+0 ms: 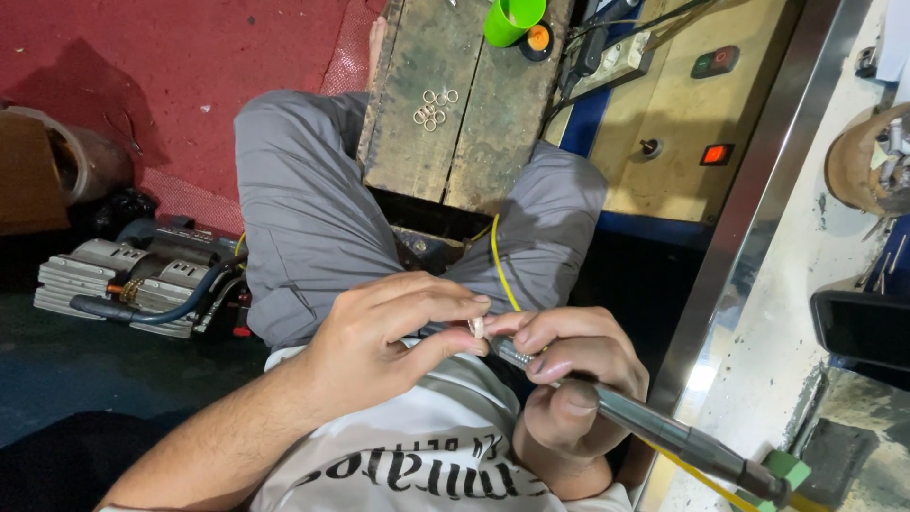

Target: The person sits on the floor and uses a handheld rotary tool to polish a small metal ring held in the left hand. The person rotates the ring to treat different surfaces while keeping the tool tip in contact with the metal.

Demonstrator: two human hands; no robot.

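My left hand (379, 341) pinches a small pale ring (477, 328) between thumb and fingertips, over my lap. My right hand (569, 379) grips a metal rotary handpiece (654, 429) like a pen, its tip touching the ring. A yellow cable (500, 270) runs from the tool up past my knee. Several similar rings (433, 109) lie in a loose cluster on a worn wooden block (493, 123) between my knees.
A green cup (512, 19) and an orange-capped item (538, 38) sit at the block's far end. A control box with switches (711, 104) stands to the right, beside a metal edge (758, 190). A motor unit (142, 275) lies on the floor at left.
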